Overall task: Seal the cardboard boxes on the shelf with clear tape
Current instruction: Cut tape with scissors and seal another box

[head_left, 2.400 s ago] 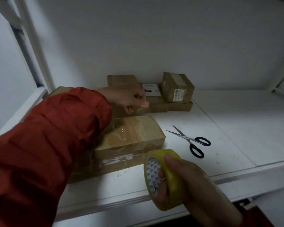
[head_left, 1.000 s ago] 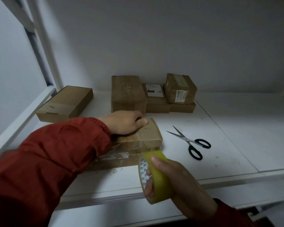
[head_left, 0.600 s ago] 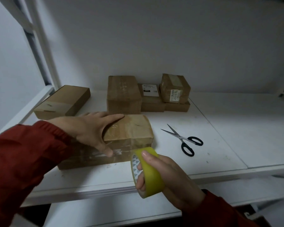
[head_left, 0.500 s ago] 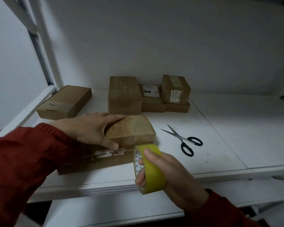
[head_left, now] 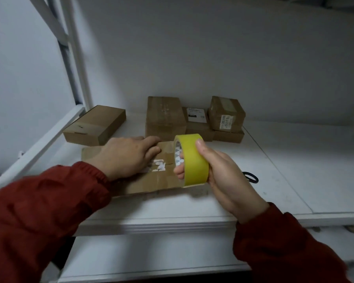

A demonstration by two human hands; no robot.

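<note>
Right, head view only. Left hand lies flat on the front box, fingers straight, pressing its top beside a torn white label patch. Right hand grips the tape roll, fingers curled round it and one digit in the core, with the roll held just over the box's right end. The box sits near the shelf front edge. Glossy strips show on its top, so I judge it partly sealed — no fresh strip visibly running off the roll. Back boxes stand against the wall — seal state mostly unreadable, likely still to do. Scissors half hidden behind the right hand, untouched.
</note>
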